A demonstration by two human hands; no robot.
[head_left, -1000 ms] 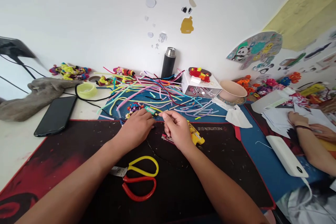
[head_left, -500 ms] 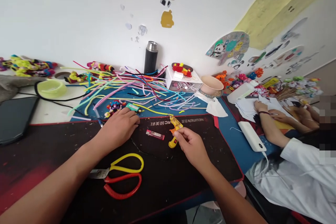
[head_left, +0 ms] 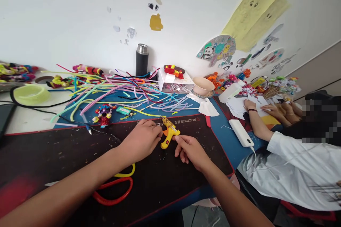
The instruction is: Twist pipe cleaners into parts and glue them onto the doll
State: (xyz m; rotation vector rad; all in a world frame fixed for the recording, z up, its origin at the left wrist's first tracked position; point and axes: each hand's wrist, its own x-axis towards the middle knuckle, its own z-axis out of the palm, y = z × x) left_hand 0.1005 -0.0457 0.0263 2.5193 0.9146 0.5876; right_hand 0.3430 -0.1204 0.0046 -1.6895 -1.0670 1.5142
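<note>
A yellow hot glue gun (head_left: 169,133) with a stained nozzle is on the dark desk mat, between my two hands. My right hand (head_left: 193,150) pinches its back edge with the fingertips; the other fingers are curled below. My left hand (head_left: 144,139) is just left of the glue gun with its fingers curled closed, and what is under or in them is hidden. Scissors with one red handle (head_left: 113,201) and one yellow handle (head_left: 128,173) lie partly beneath my left forearm. Beyond my left hand are a green lighter (head_left: 124,111) and a small pipe-cleaner doll (head_left: 103,115).
Many coloured pipe cleaners (head_left: 106,90) spread along the back. Behind them stand a black thermos (head_left: 142,62), a white box (head_left: 176,84) and a pink bowl (head_left: 203,86). At right, a person in a white sleeve (head_left: 287,150) sits near a white power bank (head_left: 241,133).
My left hand has moved right from beside the green lighter toward the glue gun, and the pink lighter is out of sight. The glue gun has turned, and the view has shifted right.
</note>
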